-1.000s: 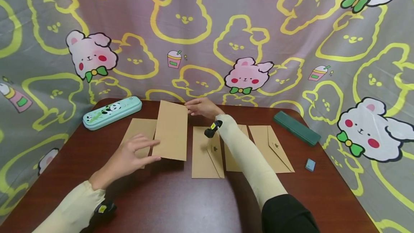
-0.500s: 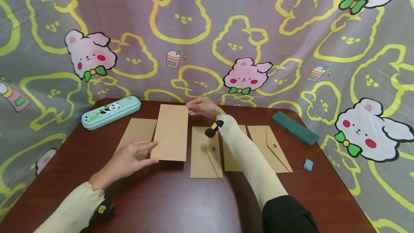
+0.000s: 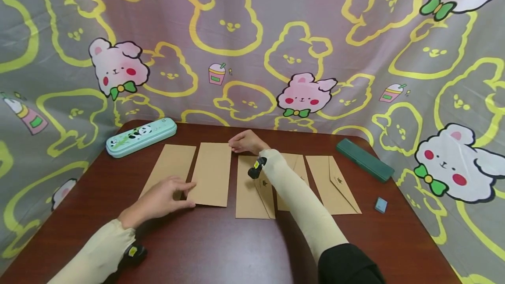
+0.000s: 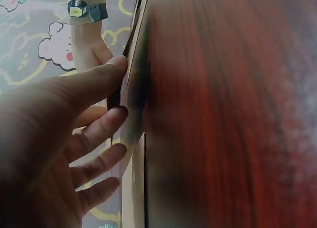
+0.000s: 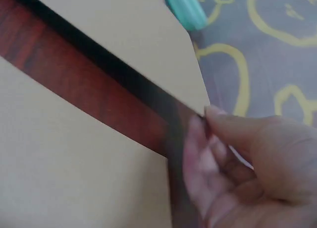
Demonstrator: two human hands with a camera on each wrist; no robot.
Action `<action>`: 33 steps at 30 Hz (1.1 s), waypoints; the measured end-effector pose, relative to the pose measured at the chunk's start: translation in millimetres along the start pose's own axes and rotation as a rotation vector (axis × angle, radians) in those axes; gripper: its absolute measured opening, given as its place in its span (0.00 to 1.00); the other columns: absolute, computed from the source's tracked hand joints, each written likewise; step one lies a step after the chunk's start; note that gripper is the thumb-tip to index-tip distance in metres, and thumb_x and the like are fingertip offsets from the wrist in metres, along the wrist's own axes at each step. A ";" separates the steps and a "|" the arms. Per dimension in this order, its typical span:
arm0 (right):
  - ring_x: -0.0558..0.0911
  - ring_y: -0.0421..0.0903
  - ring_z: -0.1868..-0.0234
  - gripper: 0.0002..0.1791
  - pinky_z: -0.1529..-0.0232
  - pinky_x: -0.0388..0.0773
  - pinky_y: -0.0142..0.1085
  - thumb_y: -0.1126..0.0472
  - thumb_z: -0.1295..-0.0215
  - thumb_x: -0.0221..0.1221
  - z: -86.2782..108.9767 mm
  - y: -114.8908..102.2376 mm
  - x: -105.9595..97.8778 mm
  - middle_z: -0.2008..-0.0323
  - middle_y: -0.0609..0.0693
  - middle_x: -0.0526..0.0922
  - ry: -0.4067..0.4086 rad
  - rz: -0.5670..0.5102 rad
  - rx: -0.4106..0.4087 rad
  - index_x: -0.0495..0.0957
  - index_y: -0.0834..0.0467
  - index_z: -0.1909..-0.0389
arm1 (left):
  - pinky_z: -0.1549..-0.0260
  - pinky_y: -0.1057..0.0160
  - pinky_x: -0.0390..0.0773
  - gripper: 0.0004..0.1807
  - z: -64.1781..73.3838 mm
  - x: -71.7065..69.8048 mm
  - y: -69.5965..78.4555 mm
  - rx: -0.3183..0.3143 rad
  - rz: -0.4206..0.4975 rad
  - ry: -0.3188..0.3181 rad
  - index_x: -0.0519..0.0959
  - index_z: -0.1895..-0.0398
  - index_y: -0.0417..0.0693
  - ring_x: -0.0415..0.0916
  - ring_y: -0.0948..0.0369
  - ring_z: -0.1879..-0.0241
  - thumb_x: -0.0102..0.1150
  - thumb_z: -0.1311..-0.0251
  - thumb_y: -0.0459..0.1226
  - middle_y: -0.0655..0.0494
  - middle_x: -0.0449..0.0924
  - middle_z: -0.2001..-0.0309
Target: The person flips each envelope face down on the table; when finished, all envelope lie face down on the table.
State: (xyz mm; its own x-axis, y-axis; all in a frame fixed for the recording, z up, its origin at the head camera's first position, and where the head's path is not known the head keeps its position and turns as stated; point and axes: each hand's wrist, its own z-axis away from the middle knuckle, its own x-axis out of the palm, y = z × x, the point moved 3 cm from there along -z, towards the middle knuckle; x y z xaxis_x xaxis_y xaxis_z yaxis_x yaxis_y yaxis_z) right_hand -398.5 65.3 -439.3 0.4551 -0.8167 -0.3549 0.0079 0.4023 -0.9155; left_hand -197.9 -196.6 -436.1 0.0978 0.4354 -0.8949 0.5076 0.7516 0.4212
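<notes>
A plain brown envelope lies between my two hands in the head view, its near edge slightly above the table. At its far right corner, my right hand pinches the paper; the right wrist view shows thumb and fingers on that corner. My left hand holds the near left corner between thumb and index finger, the other fingers loosely bent. Another plain envelope lies to the left, partly under the left hand. To the right lie an envelope with a printed flap, a second one partly behind my right forearm, and a third.
A mint pencil case with a panda sits at the back left of the dark wooden table. At the right are a dark green case and a small blue block. A patterned cloth hangs behind.
The held envelope has come down from a raised, tilted position to nearly flat on the table. My right hand has lowered with its far corner; the left hand keeps to the near corner.
</notes>
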 end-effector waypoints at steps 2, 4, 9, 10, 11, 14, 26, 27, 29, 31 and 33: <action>0.88 0.45 0.58 0.12 0.52 0.86 0.38 0.64 0.32 0.66 -0.3 1.7 4.4 0.52 0.58 0.90 0.022 0.101 -0.016 0.88 0.64 0.51 | 0.54 0.59 0.74 0.33 -1.2 1.1 -0.3 -0.004 -0.027 -0.010 0.83 0.39 0.45 0.75 0.62 0.55 0.74 0.44 0.53 0.70 0.81 0.63; 0.88 0.48 0.53 0.10 0.48 0.84 0.40 0.62 0.33 0.68 -0.8 1.5 8.4 0.52 0.56 0.90 0.048 0.203 -0.030 0.89 0.61 0.54 | 0.52 0.57 0.72 0.32 -2.0 2.1 -0.3 -0.012 -0.046 -0.018 0.84 0.40 0.47 0.74 0.62 0.53 0.75 0.45 0.53 0.72 0.79 0.65; 0.85 0.50 0.46 0.06 0.43 0.81 0.43 0.59 0.35 0.70 -3.1 -1.0 14.6 0.53 0.53 0.91 0.108 0.367 -0.026 0.91 0.57 0.60 | 0.52 0.55 0.65 0.29 -4.2 3.4 1.6 -0.005 -0.063 -0.009 0.87 0.45 0.49 0.70 0.61 0.54 0.77 0.48 0.52 0.74 0.75 0.70; 0.85 0.50 0.47 0.06 0.44 0.81 0.43 0.59 0.35 0.70 -3.6 -1.1 15.4 0.53 0.52 0.91 0.115 0.389 -0.019 0.91 0.56 0.61 | 0.52 0.55 0.64 0.28 -4.7 3.7 1.9 -0.001 -0.063 -0.006 0.87 0.46 0.49 0.69 0.61 0.54 0.77 0.48 0.51 0.74 0.75 0.71; 0.85 0.49 0.48 0.06 0.45 0.81 0.43 0.58 0.35 0.70 -4.0 -1.4 16.1 0.53 0.52 0.91 0.119 0.410 -0.012 0.91 0.55 0.62 | 0.53 0.55 0.63 0.27 -5.3 4.2 2.2 0.002 -0.059 -0.003 0.88 0.46 0.49 0.68 0.62 0.55 0.78 0.48 0.51 0.75 0.75 0.72; 0.85 0.48 0.52 0.05 0.50 0.81 0.40 0.58 0.34 0.69 -3.5 -2.6 16.9 0.54 0.51 0.90 0.119 0.448 0.009 0.90 0.55 0.62 | 0.53 0.56 0.62 0.25 -7.9 5.9 2.2 0.013 -0.053 -0.004 0.88 0.48 0.50 0.66 0.63 0.56 0.78 0.47 0.50 0.76 0.74 0.74; 0.83 0.50 0.43 0.13 0.40 0.79 0.45 0.53 0.31 0.66 26.4 -24.5 -12.7 0.48 0.51 0.88 -0.009 0.610 -0.090 0.86 0.55 0.51 | 0.53 0.55 0.66 0.23 -17.3 3.5 21.1 0.035 -0.032 -0.012 0.87 0.45 0.52 0.71 0.61 0.54 0.75 0.44 0.48 0.67 0.82 0.63; 0.83 0.50 0.43 0.14 0.39 0.79 0.45 0.53 0.32 0.67 34.7 -26.6 -21.5 0.47 0.52 0.88 -0.023 0.634 -0.081 0.86 0.55 0.51 | 0.51 0.53 0.68 0.24 -19.9 4.8 28.9 0.052 -0.027 -0.013 0.86 0.44 0.51 0.73 0.60 0.52 0.75 0.43 0.49 0.65 0.84 0.59; 0.84 0.51 0.43 0.15 0.40 0.79 0.46 0.52 0.33 0.68 51.8 -25.7 -40.4 0.47 0.53 0.88 -0.029 0.694 -0.047 0.86 0.56 0.51 | 0.47 0.49 0.72 0.27 -26.4 9.8 47.3 0.088 -0.022 -0.027 0.84 0.41 0.50 0.76 0.56 0.48 0.74 0.43 0.49 0.60 0.85 0.52; 0.84 0.52 0.43 0.17 0.40 0.80 0.48 0.53 0.35 0.70 67.8 -21.0 -56.6 0.45 0.54 0.87 -0.024 0.753 0.013 0.86 0.57 0.50 | 0.41 0.45 0.73 0.29 -33.3 16.5 67.4 0.128 -0.040 -0.058 0.83 0.39 0.49 0.77 0.53 0.42 0.73 0.42 0.50 0.55 0.84 0.46; 0.82 0.54 0.41 0.20 0.39 0.79 0.50 0.52 0.37 0.71 79.3 -12.7 -66.6 0.43 0.55 0.85 -0.027 0.799 0.087 0.85 0.57 0.48 | 0.37 0.44 0.73 0.32 -39.6 23.9 85.3 0.150 -0.065 -0.106 0.82 0.37 0.48 0.77 0.50 0.38 0.73 0.42 0.53 0.51 0.82 0.41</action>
State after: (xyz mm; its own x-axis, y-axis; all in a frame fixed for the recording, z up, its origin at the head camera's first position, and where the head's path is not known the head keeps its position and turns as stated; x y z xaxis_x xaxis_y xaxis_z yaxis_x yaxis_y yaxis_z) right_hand -358.3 147.4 -389.0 0.3736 -0.2588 -0.8908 -0.2605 0.8924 -0.3685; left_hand -186.2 -102.5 -415.7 0.1462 0.3280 -0.9333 0.6369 0.6907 0.3425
